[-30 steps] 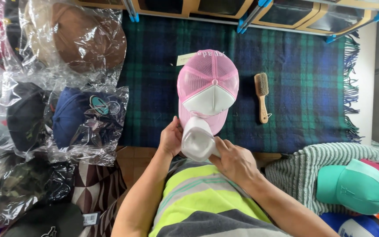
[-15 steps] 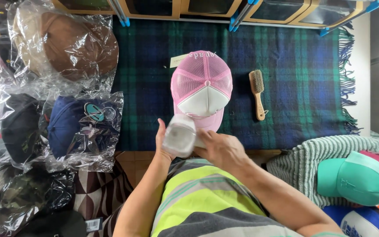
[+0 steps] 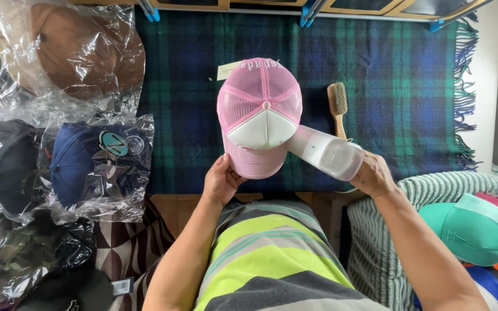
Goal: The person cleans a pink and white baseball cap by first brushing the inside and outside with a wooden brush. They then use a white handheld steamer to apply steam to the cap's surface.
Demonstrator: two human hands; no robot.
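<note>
Brush [image 3: 338, 107] handle (partly hidden) behind bottle [image 3: 325, 152]

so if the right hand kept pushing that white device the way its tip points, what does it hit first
Probably the pink cap. The right hand aims the white device up and left, and its tip already sits at the cap's white front panel. Whether they touch is unclear from above.

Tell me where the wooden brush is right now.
In the head view the wooden brush lies on the plaid blanket, right of the pink cap, just above the white device in the right hand.
</note>
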